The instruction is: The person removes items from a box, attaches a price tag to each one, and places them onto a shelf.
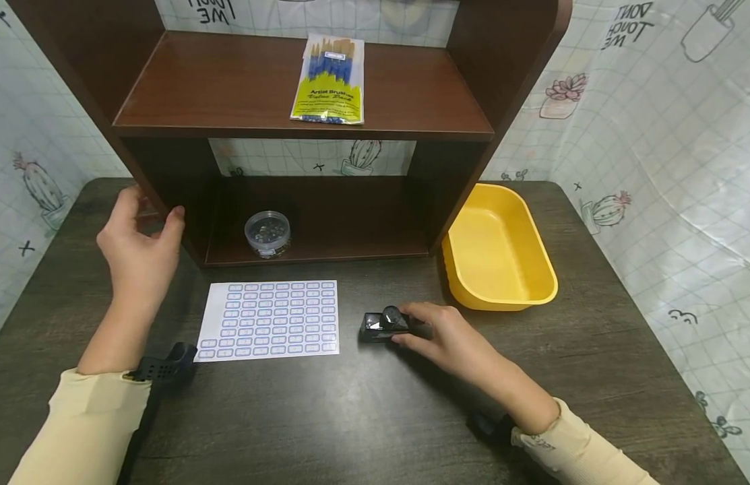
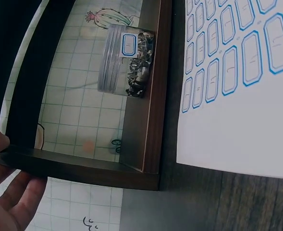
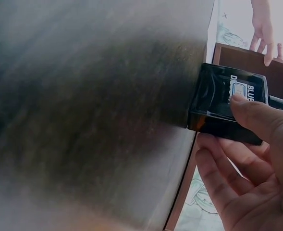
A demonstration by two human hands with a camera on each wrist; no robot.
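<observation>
My right hand [image 1: 438,337] holds a black perfume bottle [image 1: 377,327] by its sides. In the right wrist view the bottle [image 3: 223,91] has square edges, white lettering and a small blue-edged label, with the thumb on its labelled face and its base at the table top. My left hand [image 1: 138,249] grips the left side panel of a dark brown wooden shelf [image 1: 302,132]; in the left wrist view the thumb and fingers [image 2: 28,197] are on opposite sides of the panel. Right of that hand lies a white sheet of blue-edged labels [image 1: 268,320].
A clear round jar [image 1: 267,234] of small metal pieces, with a label on its side, stands on the lower shelf board. A pack of artist brushes [image 1: 329,81] lies on the upper board. Right of the shelf is a yellow plastic tub [image 1: 535,286] on the dark table [image 1: 277,417].
</observation>
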